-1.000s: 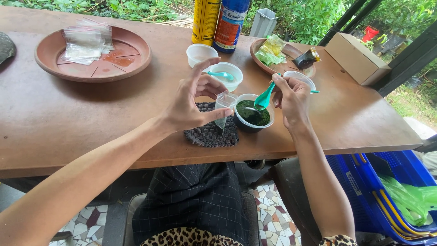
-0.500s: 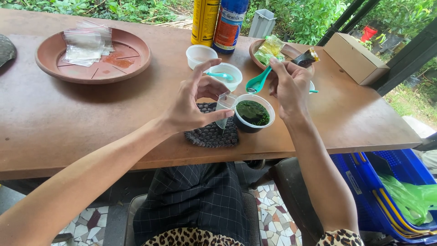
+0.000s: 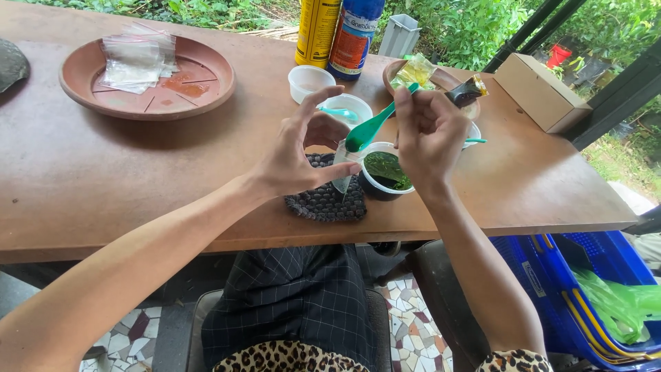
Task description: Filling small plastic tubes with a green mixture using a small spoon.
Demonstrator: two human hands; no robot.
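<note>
A small clear bag (image 3: pixel 342 165) is pinched between thumb and forefinger of the left hand (image 3: pixel 297 155), the other fingers spread apart above it. A green spoon (image 3: pixel 375 124) is clamped in the closed fingers of the right hand (image 3: pixel 428 134), its bowl tipped down at the bag's mouth. Both are held just above a cup (image 3: pixel 382 172) of dark green matter, which stands beside a woven mat (image 3: pixel 323 200) near the front edge of the surface (image 3: pixel 103 179). Behind the hands, two white cups (image 3: pixel 313 81) and a dish (image 3: pixel 441 79) of packets are crowded together, with two cans (image 3: pixel 337 31) at the far edge. A brown plate (image 3: pixel 148 79) bearing clear bags is set well apart to the left. A cardboard box (image 3: pixel 540 93) lies near the right edge. Open room is left on the front left and between box and hands. A blue crate (image 3: pixel 551 289) is seen below the right edge.
</note>
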